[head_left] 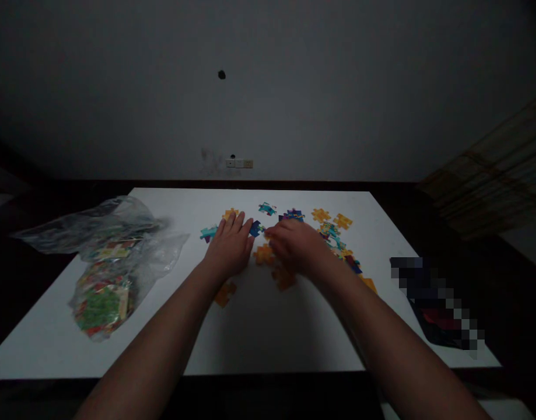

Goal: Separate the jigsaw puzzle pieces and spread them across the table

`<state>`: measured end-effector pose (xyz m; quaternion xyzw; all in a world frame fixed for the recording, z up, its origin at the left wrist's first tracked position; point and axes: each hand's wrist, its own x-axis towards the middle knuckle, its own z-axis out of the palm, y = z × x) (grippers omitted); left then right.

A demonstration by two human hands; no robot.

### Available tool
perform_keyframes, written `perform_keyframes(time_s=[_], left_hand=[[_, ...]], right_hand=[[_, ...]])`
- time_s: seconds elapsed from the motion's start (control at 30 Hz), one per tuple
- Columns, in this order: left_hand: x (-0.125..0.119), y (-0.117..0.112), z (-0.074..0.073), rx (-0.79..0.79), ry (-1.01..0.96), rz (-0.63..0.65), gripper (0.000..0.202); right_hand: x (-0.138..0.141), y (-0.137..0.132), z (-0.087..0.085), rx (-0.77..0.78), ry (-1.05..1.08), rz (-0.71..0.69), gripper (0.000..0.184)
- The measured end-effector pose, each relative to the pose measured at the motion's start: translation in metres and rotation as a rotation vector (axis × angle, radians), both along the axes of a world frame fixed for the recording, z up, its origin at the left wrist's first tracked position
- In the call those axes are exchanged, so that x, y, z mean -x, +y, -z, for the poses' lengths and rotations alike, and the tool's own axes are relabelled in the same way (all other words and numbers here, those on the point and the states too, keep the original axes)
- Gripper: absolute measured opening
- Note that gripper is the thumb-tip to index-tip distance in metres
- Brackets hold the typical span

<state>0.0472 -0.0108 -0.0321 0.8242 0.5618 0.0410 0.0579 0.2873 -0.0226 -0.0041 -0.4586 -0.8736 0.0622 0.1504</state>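
Loose jigsaw pieces (326, 224) in orange, blue and teal lie scattered over the far middle of a white table (268, 326). My left hand (230, 245) rests flat on the table with fingers spread, touching pieces near a blue piece (255, 228). Just to its right, my right hand (294, 245) is palm down over the pieces, fingers curled toward the blue piece; whether it grips one is hidden. An orange piece (264, 254) lies between the two hands, and another orange piece (225, 293) sits beside my left wrist.
Clear plastic bags (108, 274) holding colourful puzzle pieces lie on the table's left side. A dark flat object (438, 315), partly blurred, sits at the right edge. A grey wall with a socket (239, 164) stands behind the table. The room is dim.
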Motion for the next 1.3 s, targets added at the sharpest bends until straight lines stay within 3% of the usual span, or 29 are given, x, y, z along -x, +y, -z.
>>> perform_keyframes(time_s=[0.1, 0.2, 0.3, 0.4, 0.57, 0.77, 0.93, 1.03, 1.13, 1.2, 1.3], left_hand=[[0.000, -0.001, -0.006, -0.024, -0.022, 0.009, 0.060], [-0.003, -0.002, -0.010, -0.024, -0.064, 0.033, 0.057], [-0.007, -0.004, -0.010, -0.013, -0.089, 0.121, 0.055], [-0.011, -0.006, -0.008, 0.030, -0.060, 0.192, 0.060], [-0.007, -0.004, -0.009, 0.071, -0.035, 0.171, 0.069], [0.000, -0.001, -0.006, 0.039, -0.060, 0.127, 0.067], [-0.001, -0.001, -0.003, -0.009, -0.081, 0.146, 0.061], [-0.003, -0.004, -0.007, -0.044, -0.115, 0.183, 0.058], [-0.008, -0.008, -0.013, -0.081, -0.143, 0.217, 0.055], [-0.015, -0.011, -0.019, -0.095, -0.138, 0.255, 0.053], [-0.035, -0.013, -0.031, -0.062, -0.109, 0.345, 0.051]], right_hand=[[-0.034, 0.006, -0.006, -0.029, -0.019, 0.227, 0.034], [-0.053, 0.009, -0.005, 0.007, -0.077, 0.333, 0.039], [-0.054, 0.010, -0.001, 0.049, -0.129, 0.317, 0.045], [-0.052, 0.012, 0.000, 0.048, -0.112, 0.318, 0.038], [-0.060, 0.015, 0.000, 0.085, 0.050, 0.396, 0.026], [-0.056, 0.014, 0.009, 0.073, 0.042, 0.289, 0.049], [-0.054, 0.018, 0.015, 0.120, 0.214, 0.302, 0.036], [-0.062, 0.023, 0.013, 0.121, 0.445, 0.355, 0.027], [-0.078, 0.028, 0.006, 0.064, 0.614, 0.452, 0.032], [-0.092, 0.029, -0.001, -0.029, 0.584, 0.516, 0.037], [-0.119, 0.027, -0.010, -0.118, 0.325, 0.660, 0.043]])
